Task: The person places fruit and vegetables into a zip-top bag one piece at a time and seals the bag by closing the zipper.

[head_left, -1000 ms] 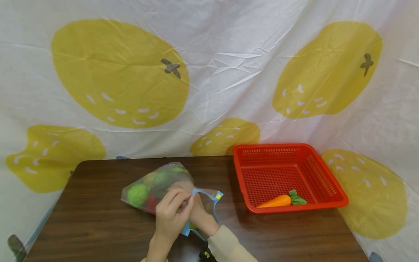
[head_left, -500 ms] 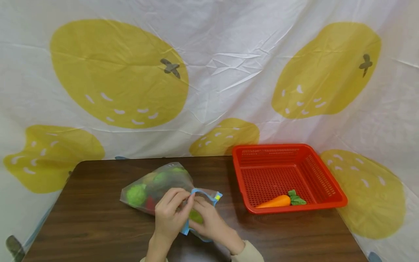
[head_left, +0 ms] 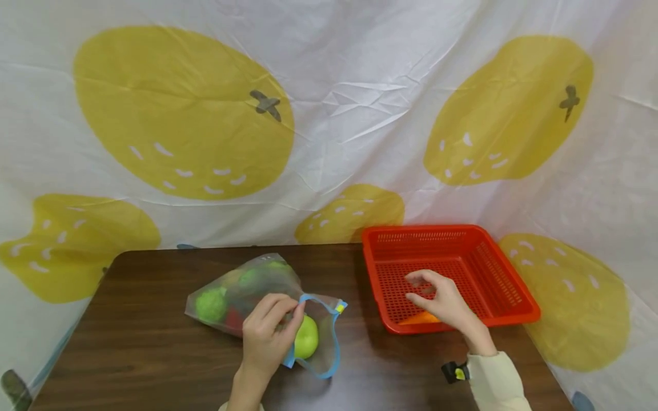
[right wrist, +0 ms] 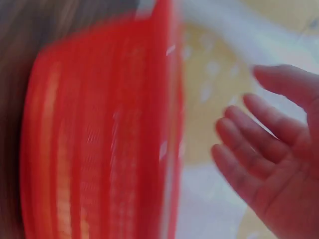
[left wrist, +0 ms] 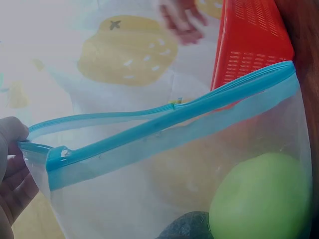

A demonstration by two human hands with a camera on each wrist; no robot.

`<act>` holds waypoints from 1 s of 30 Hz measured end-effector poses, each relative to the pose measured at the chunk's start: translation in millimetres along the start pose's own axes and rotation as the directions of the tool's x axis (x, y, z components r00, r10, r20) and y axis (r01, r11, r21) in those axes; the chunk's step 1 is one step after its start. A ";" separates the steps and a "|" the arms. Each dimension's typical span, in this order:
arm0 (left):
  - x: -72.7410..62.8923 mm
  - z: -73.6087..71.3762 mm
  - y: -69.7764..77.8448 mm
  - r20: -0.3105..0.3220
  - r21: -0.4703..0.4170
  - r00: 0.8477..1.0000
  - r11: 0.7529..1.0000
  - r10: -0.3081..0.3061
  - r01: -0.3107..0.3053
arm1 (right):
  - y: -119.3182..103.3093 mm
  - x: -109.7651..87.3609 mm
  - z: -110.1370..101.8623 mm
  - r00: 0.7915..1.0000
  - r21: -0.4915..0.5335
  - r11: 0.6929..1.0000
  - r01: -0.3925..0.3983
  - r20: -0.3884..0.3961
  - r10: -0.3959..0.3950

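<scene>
A clear mesh-like zip bag (head_left: 267, 288) with a blue zip edge lies on the table with its mouth facing right. My left hand (head_left: 267, 337) pinches the edge of the mouth between thumb and fingers. Just inside the mouth sits a green apple (head_left: 307, 338), with a dark rounded thing (left wrist: 192, 226) beside it in the left wrist view. Deeper in are a bumpy light-green piece (head_left: 211, 304) and something red (head_left: 235, 319). Over the red basket (head_left: 488, 322), my right hand (head_left: 446, 299) has parted, bent fingers and holds nothing. Below it an orange carrot (head_left: 421, 318) is partly hidden.
The perforated basket stands at the right back of the brown wooden table (head_left: 154, 354). Behind the table hangs a white cloth (head_left: 349, 114) printed with yellow fruit. A black wrist camera (head_left: 454, 372) sticks out from the right sleeve (head_left: 496, 379).
My right hand has come out of the bag and moved right, over the basket. The green apple now shows in the bag's mouth. The left hand keeps its pinch on the edge.
</scene>
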State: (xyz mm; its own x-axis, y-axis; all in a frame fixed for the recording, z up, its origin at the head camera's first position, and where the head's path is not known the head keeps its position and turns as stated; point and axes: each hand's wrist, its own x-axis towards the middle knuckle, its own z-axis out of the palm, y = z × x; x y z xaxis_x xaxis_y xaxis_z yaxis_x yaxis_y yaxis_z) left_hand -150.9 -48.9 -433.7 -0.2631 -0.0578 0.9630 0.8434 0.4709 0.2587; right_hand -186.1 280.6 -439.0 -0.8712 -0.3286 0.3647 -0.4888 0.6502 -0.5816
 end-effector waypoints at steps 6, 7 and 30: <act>-1.2 -0.8 -0.9 0.004 0.003 1.000 1.000 -0.003 0.003 | 41.1 4.4 -24.9 0.944 -0.122 0.980 -0.156 0.273 0.184; -1.4 -0.9 -1.0 0.005 0.003 1.000 1.000 -0.002 0.002 | 46.0 5.4 -27.6 0.931 -0.132 0.977 -0.165 0.306 0.199; 0.1 -2.9 -0.2 0.009 0.009 1.000 1.000 -0.001 0.001 | 81.6 0.0 -26.1 0.645 -0.314 0.816 -0.485 0.502 0.576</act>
State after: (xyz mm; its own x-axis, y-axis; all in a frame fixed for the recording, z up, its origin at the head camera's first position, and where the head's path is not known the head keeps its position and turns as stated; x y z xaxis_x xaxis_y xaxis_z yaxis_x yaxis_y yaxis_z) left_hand -149.7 -51.5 -433.4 -0.2683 -0.0509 0.9620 0.8386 0.4791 0.2592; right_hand -224.8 351.5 -467.4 -0.8666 -0.1810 -0.4651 0.0384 0.9050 -0.4237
